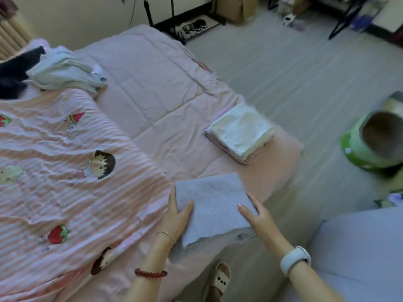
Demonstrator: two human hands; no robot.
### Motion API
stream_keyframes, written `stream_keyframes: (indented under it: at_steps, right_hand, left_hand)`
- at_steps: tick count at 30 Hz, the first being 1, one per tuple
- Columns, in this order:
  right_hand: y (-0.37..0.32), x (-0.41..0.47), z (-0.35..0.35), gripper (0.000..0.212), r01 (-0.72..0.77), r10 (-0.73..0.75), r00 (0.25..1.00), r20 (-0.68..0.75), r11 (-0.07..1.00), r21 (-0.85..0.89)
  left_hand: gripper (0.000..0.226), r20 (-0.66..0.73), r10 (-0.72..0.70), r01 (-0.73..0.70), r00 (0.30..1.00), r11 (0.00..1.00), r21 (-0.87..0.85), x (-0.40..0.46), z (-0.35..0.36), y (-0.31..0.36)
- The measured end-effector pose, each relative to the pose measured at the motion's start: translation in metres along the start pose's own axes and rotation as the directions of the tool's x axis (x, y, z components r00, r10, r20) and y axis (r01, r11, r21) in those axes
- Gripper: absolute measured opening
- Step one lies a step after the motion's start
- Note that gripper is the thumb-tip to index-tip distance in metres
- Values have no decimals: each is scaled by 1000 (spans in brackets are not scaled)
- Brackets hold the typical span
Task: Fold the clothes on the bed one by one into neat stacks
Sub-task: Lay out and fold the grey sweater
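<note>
Grey knit garment (212,205), folded to a rectangle, lies flat at bed (157,101) edge, 6 o'clock. Folded white-on-pink stack (239,131) at 3 o'clock. Unfolded pale-green and dark clothes (54,73) heaped at 10 o'clock.

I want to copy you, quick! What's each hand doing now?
Left hand: gripping the left edge of the folded blue-grey garment.
Right hand: gripping its right edge.
</note>
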State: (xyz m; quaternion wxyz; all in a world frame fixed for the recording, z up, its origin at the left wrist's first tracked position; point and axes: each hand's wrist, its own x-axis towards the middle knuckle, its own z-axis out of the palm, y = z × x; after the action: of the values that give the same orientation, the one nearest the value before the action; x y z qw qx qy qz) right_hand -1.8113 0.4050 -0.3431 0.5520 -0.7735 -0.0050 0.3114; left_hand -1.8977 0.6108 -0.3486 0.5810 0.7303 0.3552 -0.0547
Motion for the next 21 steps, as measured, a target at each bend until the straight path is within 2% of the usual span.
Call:
stream_keyframes:
  at_steps: [4,12,18,21]
  right_hand:
    - [-6,33,-47,51,-21,22,1000,-22,1000,18]
    - [-51,141,-90,58,30,-30,1000,-4,999,12]
    - [-90,239,-116,43,134,-132,990,47,990,-52]
    - [-103,286,-133,39,188,-183,982,48,972,-141]
  left_hand:
    - [67,25,14,-14,1000,1000,-4,32,40,33]
    - [58,-47,22,-28,999,991,-130,134,74,89]
    - [59,-127,43,-66,991,982,-178,213,94,125]
    - [68,-158,22,-63,987,964,-259,245,116,133]
